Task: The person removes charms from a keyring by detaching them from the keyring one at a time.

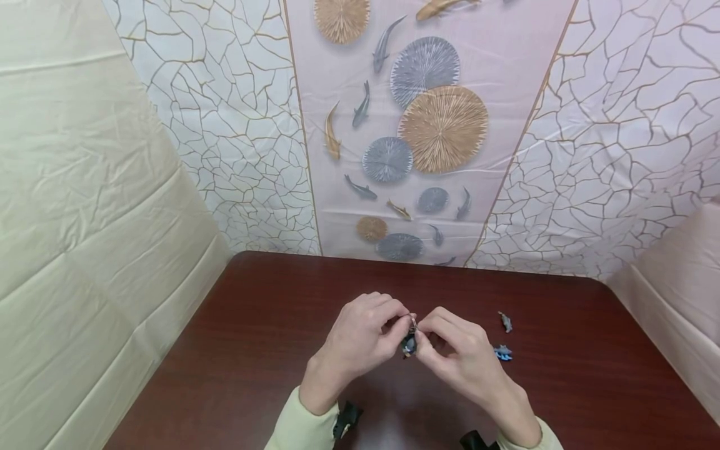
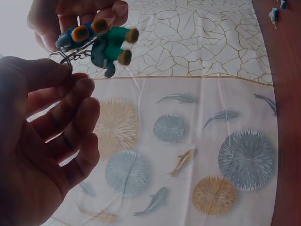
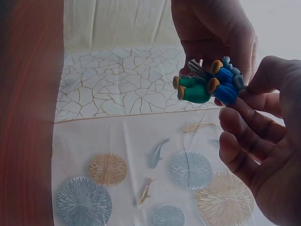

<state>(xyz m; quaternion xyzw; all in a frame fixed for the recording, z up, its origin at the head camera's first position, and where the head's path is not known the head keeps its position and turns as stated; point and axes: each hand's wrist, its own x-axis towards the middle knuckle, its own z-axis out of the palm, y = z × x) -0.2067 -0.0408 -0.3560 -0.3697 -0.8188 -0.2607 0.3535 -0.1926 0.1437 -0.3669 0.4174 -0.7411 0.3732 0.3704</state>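
Note:
Both hands meet above the table around a metal key ring (image 2: 69,63) with small figure charms hanging from it. My left hand (image 1: 365,331) pinches the ring between thumb and forefinger. My right hand (image 1: 464,353) pinches the small metal link at the top of the blue figure charm (image 3: 225,92). Beside that charm hangs a green figure charm (image 2: 113,47) with orange-brown feet. A metal chain (image 2: 82,55) shows between ring and charms. From the head view the charms are small and partly hidden by the fingers.
On the table (image 1: 270,300), right of my right hand, lie a small grey figure (image 1: 505,322) and a blue-grey figure (image 1: 503,353). A patterned cloth (image 1: 253,125) hangs behind the table's far edge, with plain pale cloth (image 1: 84,219) along the left side.

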